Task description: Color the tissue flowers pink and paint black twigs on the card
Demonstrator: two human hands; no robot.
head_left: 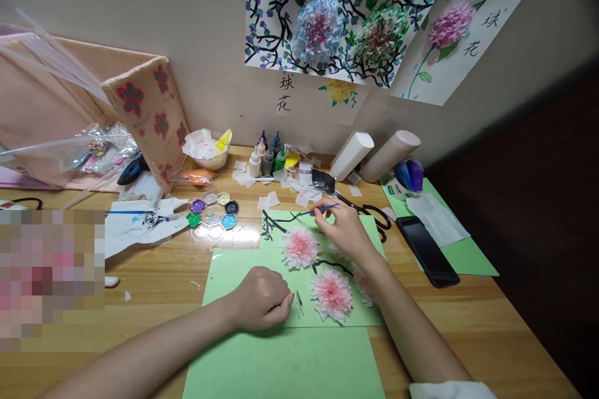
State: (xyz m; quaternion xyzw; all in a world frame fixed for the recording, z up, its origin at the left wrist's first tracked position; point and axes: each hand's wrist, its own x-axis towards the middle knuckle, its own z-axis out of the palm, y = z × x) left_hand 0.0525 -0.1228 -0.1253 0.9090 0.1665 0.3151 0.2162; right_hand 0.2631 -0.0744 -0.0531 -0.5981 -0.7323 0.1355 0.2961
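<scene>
My right hand (345, 229) pinches the blue paintbrush (329, 206), tip at the black branch (271, 219) near the far edge of the green paper (229, 271). My left hand (262, 298), fingers curled into a fist, rests inward of the paper's left edge.

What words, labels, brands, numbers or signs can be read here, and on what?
"绣球花": right-hand wall sheet, first character less clear.
"球花": lower wall sheet, partly covered above.
Too small or blurred to read: marks on the flower-patterned box and the packet at right.
</scene>
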